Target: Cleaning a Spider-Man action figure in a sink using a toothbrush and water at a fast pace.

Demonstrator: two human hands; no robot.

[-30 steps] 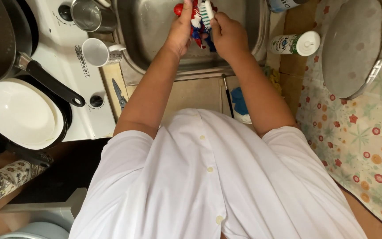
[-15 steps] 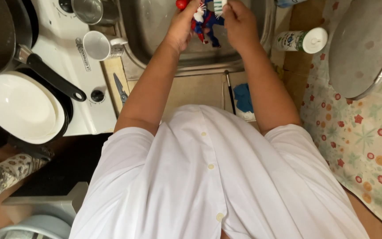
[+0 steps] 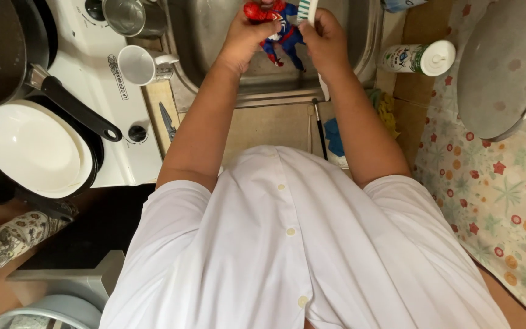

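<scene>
While held over the steel basin: scrubbing of a toy figure, mid-step by the look of it.
Left hand (image 3: 245, 33): curled around the red and blue toy figure (image 3: 278, 27), fingers pinching its upper body, legs hanging free below.
Right hand (image 3: 324, 36): closed around a toothbrush (image 3: 307, 9), white and green head pointing far, touching or just beside the figure; handle mostly hidden in the fist.
Toy figure, place: far centre of the scene, above the sink (image 3: 360, 49), between both hands, clear of the basin floor.
Step in hand: judged to be brushing the figure clean, brush head set against its top end; whether water runs cannot be told.
Next move calls for: short strokes with the brush, a firm pinch by the left hand so the figure does not twist, and turning it to reach the legs and back.
Left of sink: white mug (image 3: 141, 64) on its side, metal pot (image 3: 132, 15) beyond it, black pan with white plate (image 3: 35, 149) on the stove.
Right of sink: white lidded bottle (image 3: 418, 58) lying on the surface, large grey lid (image 3: 506, 67) over a flowered cloth (image 3: 494, 195).
Near edge: white shirt (image 3: 293, 244) filling the view.
</scene>
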